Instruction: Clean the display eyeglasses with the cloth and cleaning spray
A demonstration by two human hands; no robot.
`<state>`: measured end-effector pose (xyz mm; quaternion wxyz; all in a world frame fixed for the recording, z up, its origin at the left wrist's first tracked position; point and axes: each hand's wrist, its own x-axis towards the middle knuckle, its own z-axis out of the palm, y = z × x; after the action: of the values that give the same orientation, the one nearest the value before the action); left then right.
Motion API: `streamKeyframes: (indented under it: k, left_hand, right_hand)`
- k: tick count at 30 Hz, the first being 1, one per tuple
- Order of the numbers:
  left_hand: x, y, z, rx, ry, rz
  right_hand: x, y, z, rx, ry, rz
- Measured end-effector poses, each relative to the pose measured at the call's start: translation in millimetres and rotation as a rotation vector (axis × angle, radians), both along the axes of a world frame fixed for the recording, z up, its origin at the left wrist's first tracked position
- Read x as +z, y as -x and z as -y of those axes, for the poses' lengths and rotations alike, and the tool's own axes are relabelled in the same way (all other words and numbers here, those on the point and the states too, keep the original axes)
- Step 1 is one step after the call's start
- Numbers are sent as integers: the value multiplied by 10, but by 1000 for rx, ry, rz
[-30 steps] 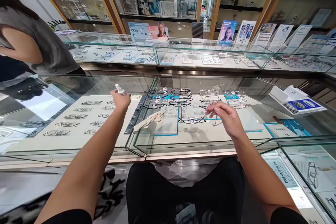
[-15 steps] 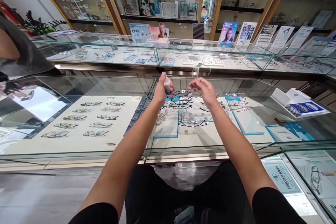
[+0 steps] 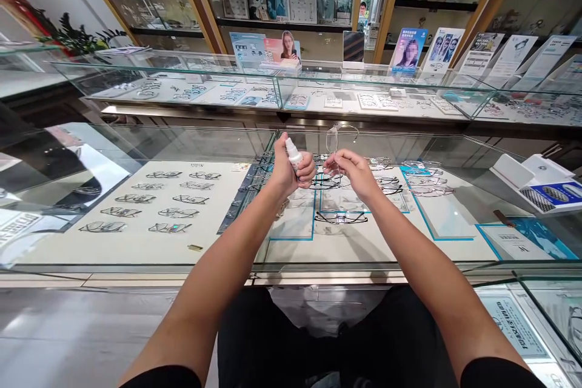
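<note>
Glass-topped counter (image 3: 145, 254) with eyewear (image 3: 341, 218) laid out beneath; above it, the left grip (image 3: 293, 174) curls round a white bottle (image 3: 293, 153), the right grip (image 3: 353, 171) pinches thin-rimmed glasses (image 3: 332, 139); slackening could drop them, squeezing too hard bend them

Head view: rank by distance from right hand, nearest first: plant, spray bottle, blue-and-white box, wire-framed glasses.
1. Wire-framed glasses: in the right hand.
2. Spray bottle: leftward, in the left hand.
3. Blue-and-white box: off to the right.
4. Plant: far back left.
</note>
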<state>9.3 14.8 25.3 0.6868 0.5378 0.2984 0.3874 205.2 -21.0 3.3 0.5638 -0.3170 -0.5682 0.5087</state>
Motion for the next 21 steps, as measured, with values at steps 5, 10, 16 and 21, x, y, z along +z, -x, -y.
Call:
streamKeyframes:
  k: [5,10,16,21]
  left_hand:
    - [-143,-63,-23,400,-329,-92]
    - [-210,-95,-24,409,-448,-217]
    - [-183,-113,22,427,-455,-219]
    - [-215,-114,33,403,-514,-251]
  right_hand:
    - [-23,90,84,42,29,-3]
    - [-31,152,137,69,19,24]
    - [-15,179,184,108,8,37]
    - [-2,135,134,59,24,-35]
